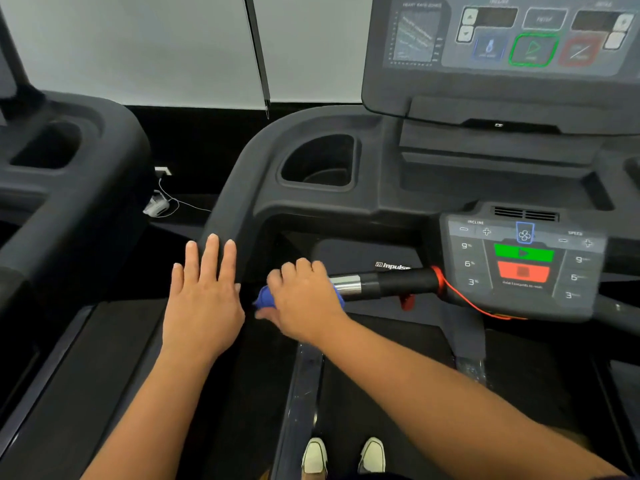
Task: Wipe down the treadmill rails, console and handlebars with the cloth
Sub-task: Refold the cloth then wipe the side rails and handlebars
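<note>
My right hand [304, 303] grips a blue cloth [265, 297] wrapped round the free left end of the short black handlebar [398, 284], which has a chrome sensor band. The cloth shows only at the hand's left and right edges. My left hand [204, 292] lies flat with straight fingers on the dark left side rail [235, 209] of the treadmill. Right of the handlebar sits the lower control panel [523, 268] with green and red buttons. The upper console screen [509, 39] stands at the top right.
A cup holder [318, 164] is sunk into the console deck. A red safety cord [464, 299] loops from the handlebar's right end. A second treadmill [62, 188] stands close on the left. A white plug and cable [159, 202] lie on the floor between them. My shoes [343, 455] are on the belt.
</note>
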